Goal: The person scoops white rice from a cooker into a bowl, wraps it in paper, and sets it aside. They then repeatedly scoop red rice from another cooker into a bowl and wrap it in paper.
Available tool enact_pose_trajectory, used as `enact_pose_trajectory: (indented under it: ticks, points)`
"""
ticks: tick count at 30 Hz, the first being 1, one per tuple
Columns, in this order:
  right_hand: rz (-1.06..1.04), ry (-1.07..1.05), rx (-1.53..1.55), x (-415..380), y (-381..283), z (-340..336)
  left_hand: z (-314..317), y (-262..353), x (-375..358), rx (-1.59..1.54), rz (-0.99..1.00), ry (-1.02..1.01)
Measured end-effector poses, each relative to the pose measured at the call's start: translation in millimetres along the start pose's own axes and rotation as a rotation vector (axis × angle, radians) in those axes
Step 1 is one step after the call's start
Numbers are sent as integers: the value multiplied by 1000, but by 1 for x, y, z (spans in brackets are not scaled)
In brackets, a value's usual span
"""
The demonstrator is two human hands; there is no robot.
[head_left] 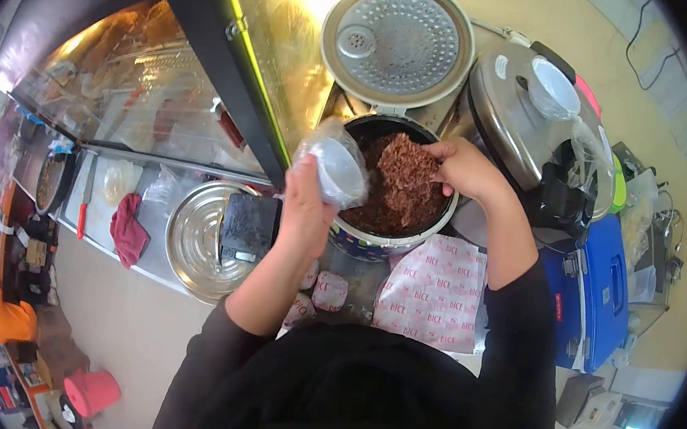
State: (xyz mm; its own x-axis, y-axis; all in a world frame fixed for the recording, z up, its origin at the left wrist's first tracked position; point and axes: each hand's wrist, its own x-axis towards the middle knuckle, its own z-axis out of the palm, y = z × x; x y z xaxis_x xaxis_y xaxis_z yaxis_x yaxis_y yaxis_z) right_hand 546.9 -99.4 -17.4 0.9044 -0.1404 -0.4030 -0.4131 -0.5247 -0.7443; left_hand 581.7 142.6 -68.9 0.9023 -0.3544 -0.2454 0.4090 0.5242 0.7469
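My left hand [305,207] is closed on a small white bowl [339,173] with clear plastic film over it, tilted at the left rim of a rice cooker [369,246]. Inside the cooker's dark pot is reddish-brown cooked rice [373,209]. At its right side my right hand [468,170] is closed, fingers bent, at the edge of a raised heap of rice [406,179]. Whatever carries that heap is hidden under the rice and fingers. The cooker's lid [399,42] stands open behind, its perforated inner plate showing.
A large closed cooker [507,106] stands right, with a white bowl [554,87] on top. Printed "RICE" wrapping paper [431,297] and wrapped rounds [330,291] lie in front. Left are a steel basin [192,237], a black box [248,228] and a glass display case [141,83]. A blue cooler [601,289] sits right.
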Motion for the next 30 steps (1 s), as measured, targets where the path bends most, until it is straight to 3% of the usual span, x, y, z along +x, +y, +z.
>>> enact_pose_trajectory:
  ticks: [3, 6, 7, 12, 14, 16, 18, 19, 21, 26, 28, 30]
  points:
    - [-113, 125, -121, -32, -48, -3, 27, -13, 3, -94, -167, -147]
    - [-639, 550, -510, -28, -29, 36, 39, -12, 6, -223, -278, -246]
    - [-489, 473, -501, -43, -45, 42, 40, -9, 8, -215, -288, -231]
    - [-400, 512, -427, -23, -43, 17, 19, 3, 8, -142, -237, -117]
    - [-276, 437, -672, -5, -36, 18, 3, 5, 4, -140, -142, -90]
    - [-12, 136, -979, 21, -32, 32, -4, 10, -5, -89, -12, -5]
    - [-26, 149, -1023, 53, 2, 56, -18, 8, -12, -33, 181, 27]
    - [-25, 57, -1019, 57, 4, 59, -22, 7, -13, -9, 284, 45]
    - [-27, -138, -1004, 63, 4, 68, -23, 9, -15, -42, 273, 16]
    - [-23, -251, -860, 62, 6, 96, -36, 11, -9, -174, -5, -6]
    - [-85, -325, -748, 65, 15, 90, -32, 13, -7, -197, -27, 2]
    - [-10, -403, -564, 60, 16, 84, -31, 13, -4, -219, -49, -27]
